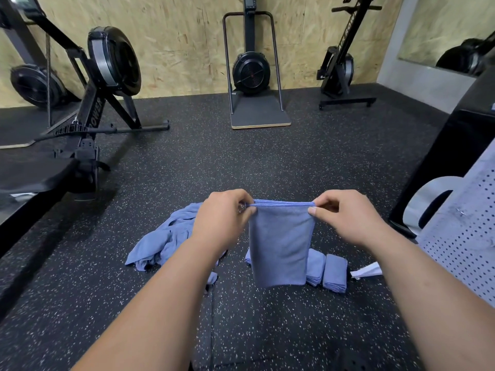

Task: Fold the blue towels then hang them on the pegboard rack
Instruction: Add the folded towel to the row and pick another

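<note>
Head view looks down on the speckled black floor, which runs wide and bare ahead of my hands as far as the wall machines. A rowing machine stands far out beyond my left hand, its long black rail reaching back along the left edge. An upright fan machine sits straight ahead on its board, well apart from me, and a second rower stands upright further right. A grey pegboard panel leans in close beside my right forearm. A loose pile of blue towels lies on the floor just beyond and outside my left hand.

Between both hands hangs the folded blue towel. My left hand pinches its top left corner and my right hand pinches the top right, so the stacked top edges run taut and level. Its lower edge hangs in front of the folded towels, which lie side by side on the floor below my right hand. A small white scrap lies just right of them.
</note>
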A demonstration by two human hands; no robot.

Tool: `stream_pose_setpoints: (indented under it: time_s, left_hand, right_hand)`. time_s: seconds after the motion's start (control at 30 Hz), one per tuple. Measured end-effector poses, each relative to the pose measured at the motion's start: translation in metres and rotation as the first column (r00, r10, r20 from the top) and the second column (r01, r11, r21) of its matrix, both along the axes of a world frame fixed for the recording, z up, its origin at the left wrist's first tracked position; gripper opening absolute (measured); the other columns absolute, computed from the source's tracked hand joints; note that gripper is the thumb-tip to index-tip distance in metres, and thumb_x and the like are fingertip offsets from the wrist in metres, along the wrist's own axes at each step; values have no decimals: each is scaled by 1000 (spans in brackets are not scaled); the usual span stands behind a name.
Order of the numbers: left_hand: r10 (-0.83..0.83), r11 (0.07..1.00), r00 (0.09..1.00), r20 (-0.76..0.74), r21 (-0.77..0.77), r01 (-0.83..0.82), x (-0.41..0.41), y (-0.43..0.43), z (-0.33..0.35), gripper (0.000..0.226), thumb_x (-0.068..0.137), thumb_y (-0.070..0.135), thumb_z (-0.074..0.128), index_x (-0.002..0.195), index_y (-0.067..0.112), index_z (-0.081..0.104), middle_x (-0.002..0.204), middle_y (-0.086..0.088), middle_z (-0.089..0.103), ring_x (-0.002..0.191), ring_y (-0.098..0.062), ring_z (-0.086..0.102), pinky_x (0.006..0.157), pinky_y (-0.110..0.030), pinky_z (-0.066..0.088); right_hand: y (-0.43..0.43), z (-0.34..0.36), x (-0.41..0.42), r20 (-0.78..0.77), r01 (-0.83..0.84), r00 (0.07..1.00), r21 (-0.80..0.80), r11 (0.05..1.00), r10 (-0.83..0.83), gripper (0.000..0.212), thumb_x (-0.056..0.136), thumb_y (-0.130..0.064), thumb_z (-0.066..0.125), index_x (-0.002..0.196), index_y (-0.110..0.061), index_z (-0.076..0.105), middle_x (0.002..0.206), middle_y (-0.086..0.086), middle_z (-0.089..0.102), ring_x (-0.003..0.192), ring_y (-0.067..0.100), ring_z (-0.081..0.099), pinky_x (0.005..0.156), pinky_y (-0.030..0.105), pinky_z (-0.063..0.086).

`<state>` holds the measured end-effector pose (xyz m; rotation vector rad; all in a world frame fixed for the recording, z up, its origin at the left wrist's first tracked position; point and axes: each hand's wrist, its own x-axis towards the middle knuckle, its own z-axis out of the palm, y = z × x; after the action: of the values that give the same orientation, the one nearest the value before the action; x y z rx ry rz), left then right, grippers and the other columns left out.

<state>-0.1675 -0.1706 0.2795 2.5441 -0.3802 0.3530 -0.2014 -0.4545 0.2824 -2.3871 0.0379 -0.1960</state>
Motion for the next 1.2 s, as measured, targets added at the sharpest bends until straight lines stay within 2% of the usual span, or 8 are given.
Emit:
stream_pose_setpoints:
  time_s: [0.13,0.37,0.67,0.8,0.93,1.03,1.13,1.2]
  left_hand:
    - [-39,990,998,-43,-136,33,0,2,2,5,91,34,80,90,33,75,81,21,73,82,-1,69,86,-32,57]
    - [-51,969,998,-43,-245,39,-6,4,8,9,89,31,84,87,34,75,74,17,71,70,-3,64,70,-22,50]
    - [-28,954,998,62,-298,45,-10,3,12,17,95,28,78,107,37,70,83,17,68,77,-6,64,78,-33,55]
    - [-15,994,997,76,-104,23,-7,2,7,29,99,30,71,126,37,64,101,15,65,100,-16,60,92,-36,50]
    - [-274,961,955,109,3,276,-13,-11,7,41,93,46,73,131,31,64,129,10,59,124,-18,51,110,-34,39]
    - [-379,921,923,71,-73,383,-22,-25,11,27,95,38,74,121,34,69,114,16,70,109,-11,60,99,-36,49]
    - [-359,912,932,46,-197,360,-22,-28,9,10,97,34,73,107,31,73,98,17,74,96,-6,67,90,-39,55]
    - [-340,897,939,48,-284,339,-21,-29,9,6,97,31,73,102,29,73,95,17,74,93,-4,70,88,-38,56]
  right_hand:
    - [-1,1,-3,9,-26,1000,48,999,26,6,94,-29,80,89,-30,76,84,-18,77,81,-3,69,77,26,50]
    - [-2,2,-5,7,-59,998,73,996,59,6,96,-31,78,92,-29,73,83,-15,78,83,17,73,82,38,55]
    - [0,5,-7,54,-102,994,165,981,94,5,97,-31,76,96,-27,72,85,-6,79,76,24,68,75,41,52]
    - [12,4,-9,143,-114,987,253,961,79,7,95,-24,79,96,-28,73,88,-6,76,82,20,69,80,35,55]
    - [34,7,-14,221,-226,958,193,955,182,12,92,-19,82,95,-29,75,86,-10,75,81,9,70,81,29,56]
    - [42,11,-19,240,-297,936,145,944,257,13,91,-21,84,99,-28,77,88,-11,78,83,8,73,82,28,58]
    - [30,11,-20,80,-276,961,339,899,265,27,89,-16,85,108,-26,69,87,-4,79,80,13,71,80,30,58]
    - [18,4,-21,-84,-304,932,351,886,353,31,87,-13,87,110,-24,69,84,-3,77,74,10,65,73,28,55]
